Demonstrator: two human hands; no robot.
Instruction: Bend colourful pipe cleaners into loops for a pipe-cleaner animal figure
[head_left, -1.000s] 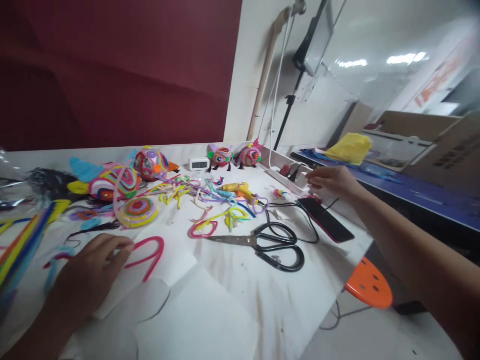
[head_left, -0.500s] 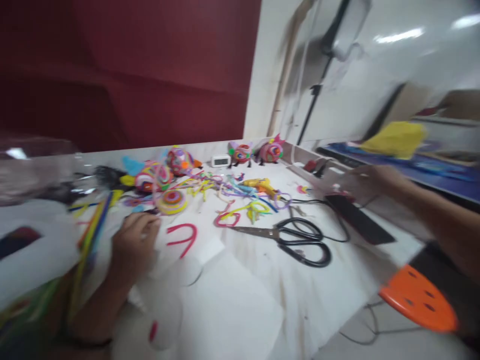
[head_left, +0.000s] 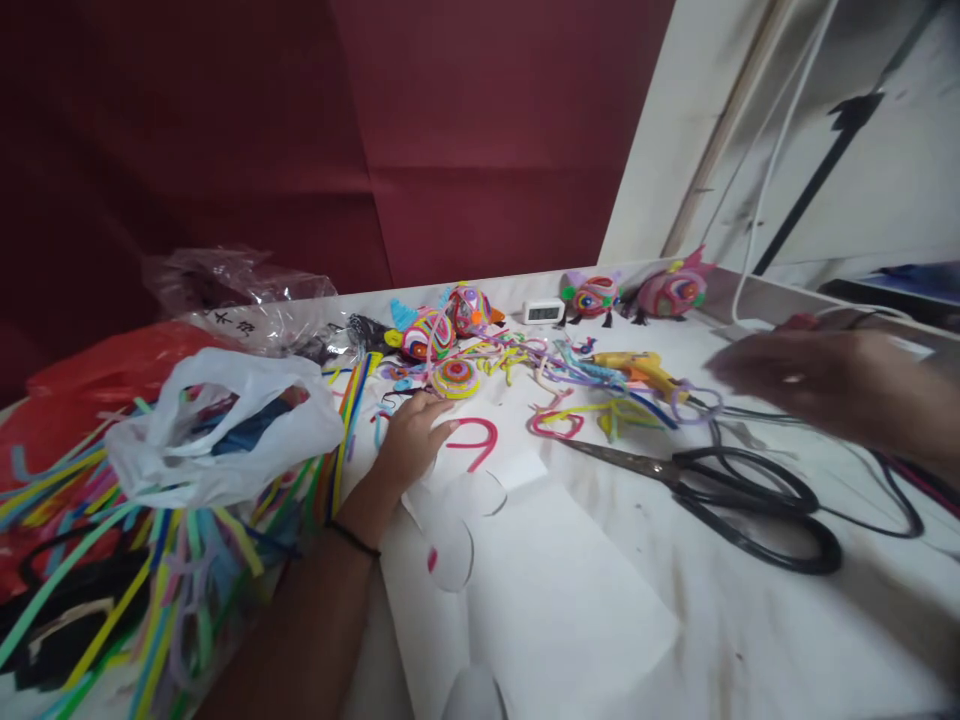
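Observation:
My left hand (head_left: 415, 437) rests on the table just left of a curved red pipe cleaner (head_left: 480, 440), its fingers apart and nothing visible in them. Over the right side of the table is my right hand (head_left: 787, 370), smeared by motion, so its fingers cannot be made out. Between the hands lie a yellow glue gun (head_left: 637, 370), loose colourful pipe cleaners and large black-handled scissors (head_left: 750, 500). A round coiled disc (head_left: 456, 378) sits just beyond my left fingers. White paper sheets (head_left: 555, 600) lie in front.
Several colourful animal figures (head_left: 592, 295) and a small white digital display (head_left: 544, 311) stand along the back edge. At the left are a white plastic bag (head_left: 225, 430), a red bag (head_left: 112, 365) and many pipe cleaners. Black cables run at the right.
The view has turned left, bringing the bags and pipe cleaner bundle into sight. My right hand has come from the far right side over the table. My left hand remains beside the red pipe cleaner.

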